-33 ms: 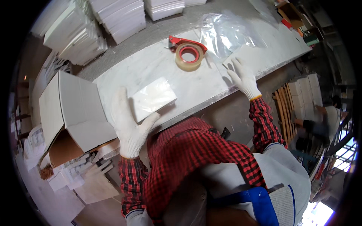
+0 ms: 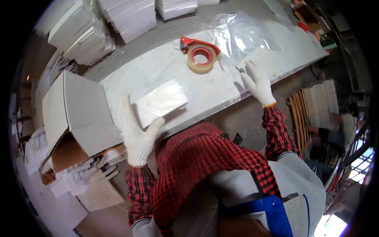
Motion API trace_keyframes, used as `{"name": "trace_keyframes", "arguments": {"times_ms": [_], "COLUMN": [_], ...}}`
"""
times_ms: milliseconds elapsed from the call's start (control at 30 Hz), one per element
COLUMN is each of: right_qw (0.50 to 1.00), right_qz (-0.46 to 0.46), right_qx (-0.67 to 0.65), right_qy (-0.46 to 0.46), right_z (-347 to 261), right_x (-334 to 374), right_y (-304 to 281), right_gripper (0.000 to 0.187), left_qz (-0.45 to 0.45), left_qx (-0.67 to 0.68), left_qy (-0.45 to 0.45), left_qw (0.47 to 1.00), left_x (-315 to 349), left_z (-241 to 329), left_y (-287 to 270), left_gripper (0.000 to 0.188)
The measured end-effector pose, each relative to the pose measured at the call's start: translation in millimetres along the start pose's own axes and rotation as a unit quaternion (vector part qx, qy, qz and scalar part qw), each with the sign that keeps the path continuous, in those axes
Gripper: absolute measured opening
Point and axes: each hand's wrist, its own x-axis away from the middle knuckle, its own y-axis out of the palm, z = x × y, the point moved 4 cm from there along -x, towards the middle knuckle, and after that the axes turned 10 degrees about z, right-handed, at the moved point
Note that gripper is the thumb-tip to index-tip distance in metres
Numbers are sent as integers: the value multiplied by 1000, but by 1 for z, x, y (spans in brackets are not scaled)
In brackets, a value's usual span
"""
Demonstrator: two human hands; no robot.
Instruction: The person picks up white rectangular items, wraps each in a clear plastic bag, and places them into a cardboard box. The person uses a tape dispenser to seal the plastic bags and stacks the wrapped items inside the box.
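My left hand (image 2: 137, 134), in a white knit glove, is open at the near left of the pale tabletop. Its thumb and fingers spread around the left end of a white rectangular block in clear plastic wrap (image 2: 161, 103). My right hand (image 2: 257, 84), gloved too, is open with fingers apart over the table's near edge. Just beyond it lies a crumpled clear plastic bag (image 2: 242, 35). Between the hands, farther back, rests a red tape dispenser (image 2: 201, 59) with a roll of clear tape. Neither hand holds anything.
An open cardboard box (image 2: 85, 114) stands at the table's left end. Stacks of white slabs (image 2: 128, 17) line the far side. Loose pale pieces (image 2: 85, 173) lie at lower left. At right are a wooden pallet (image 2: 299, 118) with white blocks and a blurred person (image 2: 339, 132).
The whole view has shifted slightly to the right. Both hands stay open in nearly the same places; the wrapped block, bag and tape dispenser look unmoved on the table.
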Motion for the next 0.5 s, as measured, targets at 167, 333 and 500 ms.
{"name": "trace_keyframes", "arguments": {"times_ms": [167,333,500], "right_qw": [883,765,762], "right_qz": [-44,-313,-397], "right_qx": [-423,-476,-469], "right_qy": [200,300,203], "right_z": [-98,-200,-234], "right_x": [-2,-20,-33], "right_y": [11,81,81], "right_gripper": [58,63,64], "left_qz": [18,22,-74], "left_qx": [304,334,258], "left_qy": [-291,-393,-321], "left_qw": [907,856,908], "left_x": [21,20,1], "left_z": [-40,-102,-60], "left_y": [3,28,31], "left_gripper": [86,90,74]}}
